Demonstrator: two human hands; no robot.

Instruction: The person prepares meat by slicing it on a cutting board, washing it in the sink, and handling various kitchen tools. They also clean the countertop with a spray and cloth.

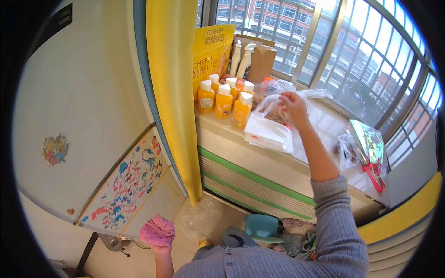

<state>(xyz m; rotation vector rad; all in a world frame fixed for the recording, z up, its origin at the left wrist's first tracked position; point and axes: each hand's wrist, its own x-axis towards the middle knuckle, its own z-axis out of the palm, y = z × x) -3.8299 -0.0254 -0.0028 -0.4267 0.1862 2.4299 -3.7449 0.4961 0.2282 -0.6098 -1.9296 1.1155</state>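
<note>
My left hand grips a bunched pink cloth low in front of me, beside the white cabinet. Over the window sill, my right hand pinches the film of a clear plastic bag with thumb and fingertips. Brownish pieces show through the bag, but what they are is unclear. A white packet lies at the sill's front edge, just below the bag. To the left stand several orange bottles with white caps.
Two white spray bottles stand behind, by a yellow carton. A yellow curtain hangs at the left. Another plastic bag and a shiny bag lie right. Below are a blue plastic chair and clear plastic film.
</note>
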